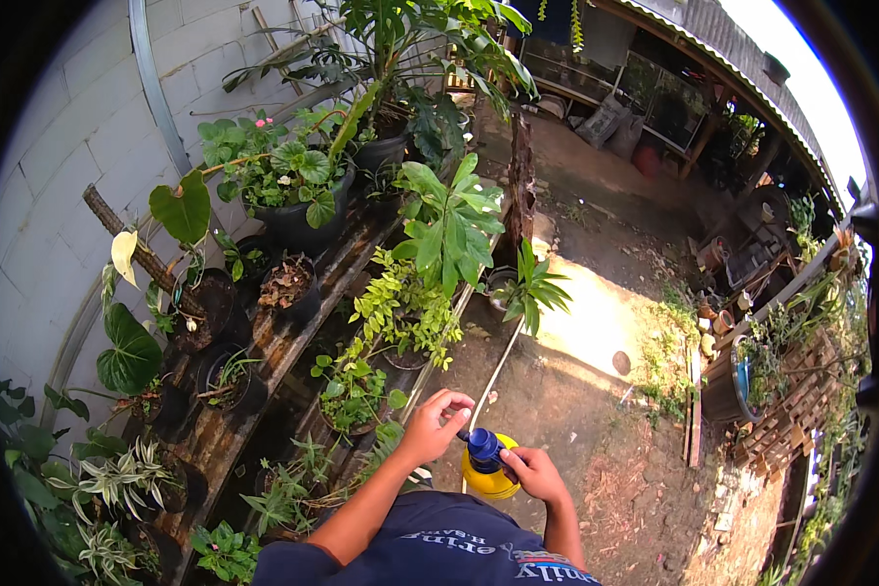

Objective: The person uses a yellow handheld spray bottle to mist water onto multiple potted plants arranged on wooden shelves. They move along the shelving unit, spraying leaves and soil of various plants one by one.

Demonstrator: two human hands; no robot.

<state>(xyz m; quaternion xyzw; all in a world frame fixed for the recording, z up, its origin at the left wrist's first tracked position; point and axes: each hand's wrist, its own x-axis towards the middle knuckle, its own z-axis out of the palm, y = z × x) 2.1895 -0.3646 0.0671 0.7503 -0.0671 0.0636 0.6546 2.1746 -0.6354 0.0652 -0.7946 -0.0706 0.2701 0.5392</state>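
Observation:
Close in front of my body is a yellow pump sprayer bottle [489, 482] with a dark blue pump head [483, 442]. Its handle side is gripped by my right hand [535, 472], the thumb lying against the blue part. On the other side, my left hand [434, 426] is raised beside the short dark nozzle [463, 435]. Its fingers are curved and the thumb stands apart from them, with nothing visible between. Whether the thumb touches the nozzle is unclear. Leafy potted plants, among them a yellow-green shrub [403, 308], stand just beyond my left hand.
Weathered wooden plank shelving [264, 395] with several black pots [304, 220] runs along a white block wall [66, 198] at left. A pale pole [494, 373] crosses the dirt ground [579, 454]. At right stand a large planter [725, 388] and stacked wooden lattice [784, 410].

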